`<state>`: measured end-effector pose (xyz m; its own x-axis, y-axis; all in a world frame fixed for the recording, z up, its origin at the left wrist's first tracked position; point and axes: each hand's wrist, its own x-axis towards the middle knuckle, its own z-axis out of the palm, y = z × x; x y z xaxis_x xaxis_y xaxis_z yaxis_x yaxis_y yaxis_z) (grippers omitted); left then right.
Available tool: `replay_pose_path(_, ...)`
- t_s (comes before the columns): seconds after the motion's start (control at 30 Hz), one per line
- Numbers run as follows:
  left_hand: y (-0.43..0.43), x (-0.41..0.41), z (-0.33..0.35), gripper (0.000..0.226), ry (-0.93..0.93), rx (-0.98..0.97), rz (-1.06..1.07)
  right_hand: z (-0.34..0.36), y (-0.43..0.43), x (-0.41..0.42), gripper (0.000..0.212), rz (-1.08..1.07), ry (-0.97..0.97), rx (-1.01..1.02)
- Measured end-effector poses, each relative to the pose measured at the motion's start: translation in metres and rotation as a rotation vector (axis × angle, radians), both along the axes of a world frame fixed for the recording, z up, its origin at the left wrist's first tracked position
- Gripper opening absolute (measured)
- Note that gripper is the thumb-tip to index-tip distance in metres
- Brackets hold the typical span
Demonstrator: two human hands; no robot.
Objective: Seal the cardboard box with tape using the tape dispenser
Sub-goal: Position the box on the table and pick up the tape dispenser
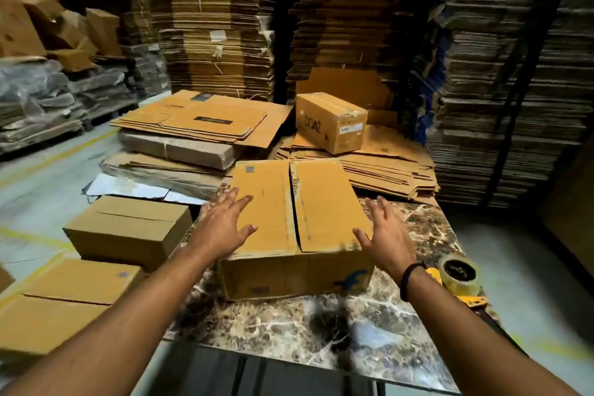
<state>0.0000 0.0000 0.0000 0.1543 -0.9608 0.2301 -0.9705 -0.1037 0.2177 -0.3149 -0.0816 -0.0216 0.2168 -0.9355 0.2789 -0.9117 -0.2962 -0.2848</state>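
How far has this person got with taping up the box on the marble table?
Done: the two top flaps of the brown cardboard box are folded shut. In hand: the open left hand reaches over the left flap, and the open right hand is at the right edge. Left: the centre seam shows no tape, and the yellow tape dispenser lies untouched on the marble table.

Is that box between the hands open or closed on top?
Closed but untaped: the cardboard box has both top flaps folded flat, meeting at a bare centre seam. The tape dispenser lies beside it.
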Motion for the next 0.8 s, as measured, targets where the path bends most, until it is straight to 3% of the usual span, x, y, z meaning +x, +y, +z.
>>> replay_pose_path(0.13,-0.013,0.016,-0.022,0.067,0.059,0.049,0.072,-0.02,-0.036,0.011,0.069,-0.033,-0.153,0.324)
replay_pose_path(0.3,-0.043,0.048,-0.066,0.073,0.176,0.109,0.089,-0.051,-0.078,0.018,0.072,-0.137,-0.199,0.486)
replay_pose_path(0.43,-0.064,0.061,-0.083,0.081,0.349,0.193,0.272,-0.058,-0.105,0.019,0.074,-0.135,-0.288,0.627)
replay_pose_path(0.63,-0.089,0.058,-0.094,0.075,0.506,0.184,0.158,-0.059,-0.106,0.033,0.085,-0.109,-0.416,0.597)
replay_pose_path(0.8,-0.113,0.096,-0.082,0.071,0.535,0.174,0.013,-0.062,-0.07,0.056,0.078,-0.212,-0.418,0.482)
